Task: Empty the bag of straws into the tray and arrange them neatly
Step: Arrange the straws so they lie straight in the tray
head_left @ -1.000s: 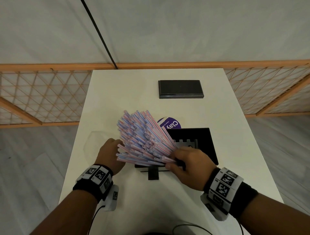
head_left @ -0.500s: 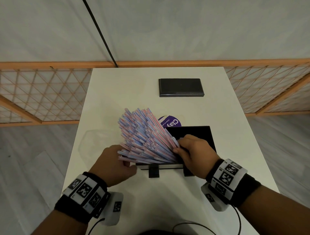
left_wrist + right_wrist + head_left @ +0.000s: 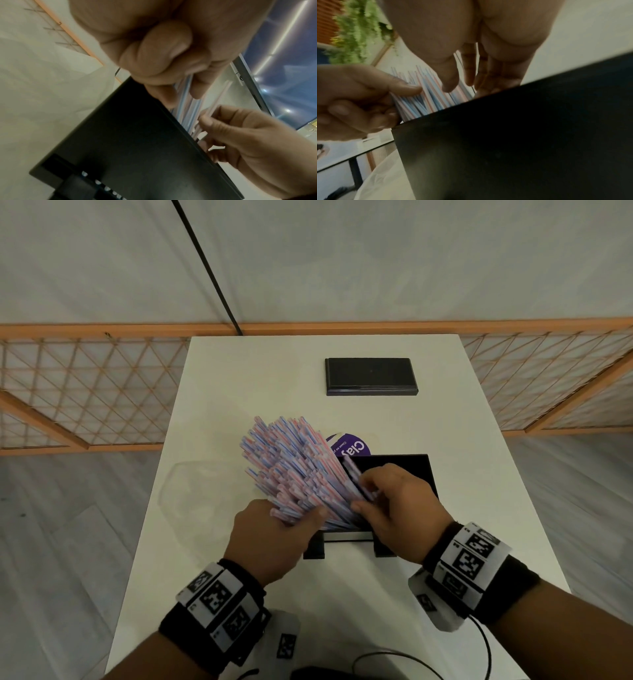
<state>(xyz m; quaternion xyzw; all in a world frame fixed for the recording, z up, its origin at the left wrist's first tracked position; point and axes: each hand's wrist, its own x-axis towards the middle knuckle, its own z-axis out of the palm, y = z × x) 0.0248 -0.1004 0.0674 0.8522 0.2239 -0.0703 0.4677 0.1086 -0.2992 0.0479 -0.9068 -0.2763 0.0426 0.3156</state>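
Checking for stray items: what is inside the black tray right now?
The lower ends of the striped straws stand in the black tray, fanned out leftward, gripped by the left hand and right hand. The hands and straws cover most of its floor.

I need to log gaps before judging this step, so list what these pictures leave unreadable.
- Floor of the black rectangular tray: head view, covered by the striped pink-and-blue paper straws and the right hand.
- Lower straw ends: both wrist views, hidden behind the tray wall.
- Purple round label: head view, partly covered by straws and tray, so its text is incomplete.
- Clear plastic bag: head view, too faint to trace its outline.
- Left hand fingertips: head view, tucked under the straws.
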